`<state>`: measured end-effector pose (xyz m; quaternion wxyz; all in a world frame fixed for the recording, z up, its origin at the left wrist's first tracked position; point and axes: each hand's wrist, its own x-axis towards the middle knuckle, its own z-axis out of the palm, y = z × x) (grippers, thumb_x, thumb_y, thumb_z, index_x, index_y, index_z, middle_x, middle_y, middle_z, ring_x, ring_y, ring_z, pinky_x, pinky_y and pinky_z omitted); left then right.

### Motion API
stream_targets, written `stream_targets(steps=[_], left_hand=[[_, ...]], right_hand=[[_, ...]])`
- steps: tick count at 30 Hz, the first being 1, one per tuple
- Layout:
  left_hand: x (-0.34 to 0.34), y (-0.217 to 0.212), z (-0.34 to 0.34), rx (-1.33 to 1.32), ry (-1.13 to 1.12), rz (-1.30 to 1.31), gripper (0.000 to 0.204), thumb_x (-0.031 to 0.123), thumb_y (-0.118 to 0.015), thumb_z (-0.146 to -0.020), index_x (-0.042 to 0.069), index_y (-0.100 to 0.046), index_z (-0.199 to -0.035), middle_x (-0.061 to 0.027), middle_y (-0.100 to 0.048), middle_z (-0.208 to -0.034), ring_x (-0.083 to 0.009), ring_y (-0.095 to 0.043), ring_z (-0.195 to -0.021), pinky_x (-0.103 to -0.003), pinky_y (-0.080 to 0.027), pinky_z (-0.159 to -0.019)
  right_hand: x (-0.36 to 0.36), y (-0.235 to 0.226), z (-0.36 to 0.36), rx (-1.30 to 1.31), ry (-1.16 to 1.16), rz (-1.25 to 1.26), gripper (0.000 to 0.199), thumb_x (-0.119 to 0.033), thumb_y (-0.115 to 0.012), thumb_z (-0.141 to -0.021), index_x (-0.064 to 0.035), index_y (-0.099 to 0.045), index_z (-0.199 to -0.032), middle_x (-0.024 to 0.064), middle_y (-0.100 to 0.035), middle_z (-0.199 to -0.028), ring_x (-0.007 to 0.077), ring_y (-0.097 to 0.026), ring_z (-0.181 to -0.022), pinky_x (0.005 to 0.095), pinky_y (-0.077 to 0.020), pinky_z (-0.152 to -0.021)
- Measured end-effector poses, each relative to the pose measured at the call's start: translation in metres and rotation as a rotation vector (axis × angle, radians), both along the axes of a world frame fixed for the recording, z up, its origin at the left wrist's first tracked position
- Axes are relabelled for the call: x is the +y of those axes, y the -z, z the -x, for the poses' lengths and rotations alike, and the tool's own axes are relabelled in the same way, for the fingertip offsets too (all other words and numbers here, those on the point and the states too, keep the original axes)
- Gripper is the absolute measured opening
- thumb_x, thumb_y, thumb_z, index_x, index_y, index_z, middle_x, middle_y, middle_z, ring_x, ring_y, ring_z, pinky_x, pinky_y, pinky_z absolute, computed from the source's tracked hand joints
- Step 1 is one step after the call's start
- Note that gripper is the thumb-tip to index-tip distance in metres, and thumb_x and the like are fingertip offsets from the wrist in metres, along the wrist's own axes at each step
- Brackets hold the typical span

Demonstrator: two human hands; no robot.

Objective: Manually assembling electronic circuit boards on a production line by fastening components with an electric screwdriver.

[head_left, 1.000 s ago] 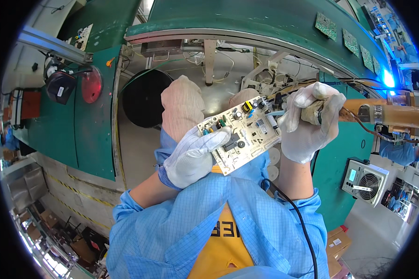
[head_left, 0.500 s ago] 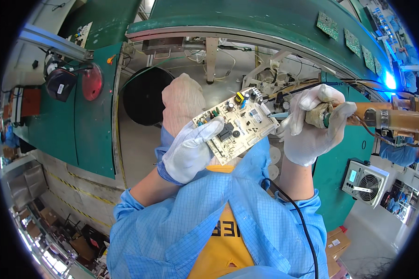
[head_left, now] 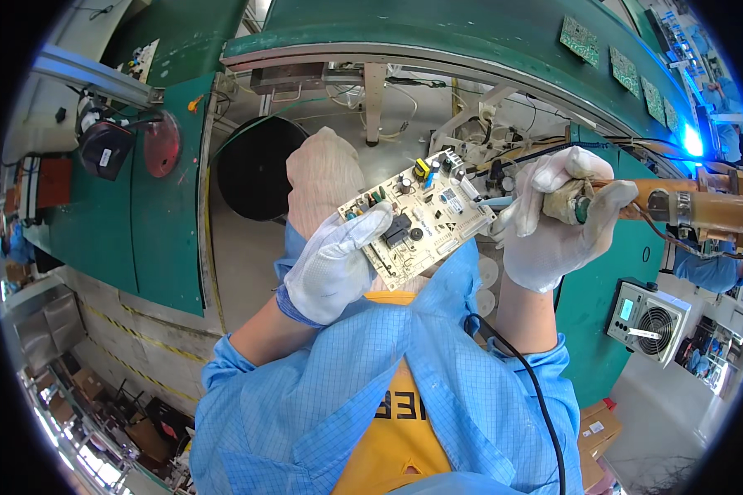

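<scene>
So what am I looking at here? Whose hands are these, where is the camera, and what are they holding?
There is no machine here, only a person at work. A wide-angle camera on their head looks down, so edges bend. The left hand, in a white glove, holds a pale circuit board tilted in the air. The right hand, also gloved, grips a wrapped tool handle with its tip at the board's edge. Below is a green workbench with a black round bin. A small fan unit sits at the right.

Gloved left hand (head_left: 334, 268) holds a pale circuit board (head_left: 417, 219) tilted; gloved right hand (head_left: 553, 219) grips a tool handle (head_left: 574, 206) beside it
</scene>
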<state>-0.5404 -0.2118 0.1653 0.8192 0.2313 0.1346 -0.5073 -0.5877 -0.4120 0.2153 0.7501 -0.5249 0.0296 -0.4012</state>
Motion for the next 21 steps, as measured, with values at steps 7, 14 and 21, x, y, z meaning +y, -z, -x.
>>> stream_targets(steps=[7, 14, 21], left_hand=[[-0.002, 0.011, -0.005, -0.011, 0.004, -0.028, 0.037, 0.013, -0.051, -0.097, -0.007, -0.047, -0.127, -0.0180, -0.059, -0.119, -0.0250, -0.063, -0.106, -0.034, -0.054, -0.091], [0.010, 0.046, -0.027, -0.043, -0.085, 0.006, 0.039, 0.008, -0.053, -0.093, -0.006, -0.047, -0.129, -0.0187, -0.059, -0.122, -0.0244, -0.061, -0.109, -0.035, -0.051, -0.095], [0.036, 0.037, -0.149, -0.474, -0.364, 0.004, 0.059, 0.011, -0.064, -0.086, 0.003, -0.041, -0.139, -0.0157, -0.058, -0.123, -0.0216, -0.057, -0.115, -0.031, -0.042, -0.104]], right_hand=[[-0.007, 0.005, -0.004, -0.037, -0.005, -0.039, 0.055, -0.049, -0.037, -0.099, 0.0003, -0.062, -0.100, 0.0114, -0.060, -0.073, 0.0115, -0.041, -0.036, 0.0237, -0.0307, -0.038], [-0.027, 0.014, 0.002, -0.035, -0.115, -0.402, 0.045, -0.052, -0.055, -0.091, -0.0084, -0.062, -0.101, 0.0094, -0.059, -0.086, 0.0188, -0.046, -0.048, 0.0290, -0.0356, -0.039], [-0.067, 0.021, 0.008, -0.019, -0.225, -0.433, 0.038, -0.052, -0.064, -0.085, -0.0176, -0.056, -0.097, 0.0051, -0.058, -0.091, 0.0220, -0.054, -0.074, 0.0398, -0.0437, -0.058]])
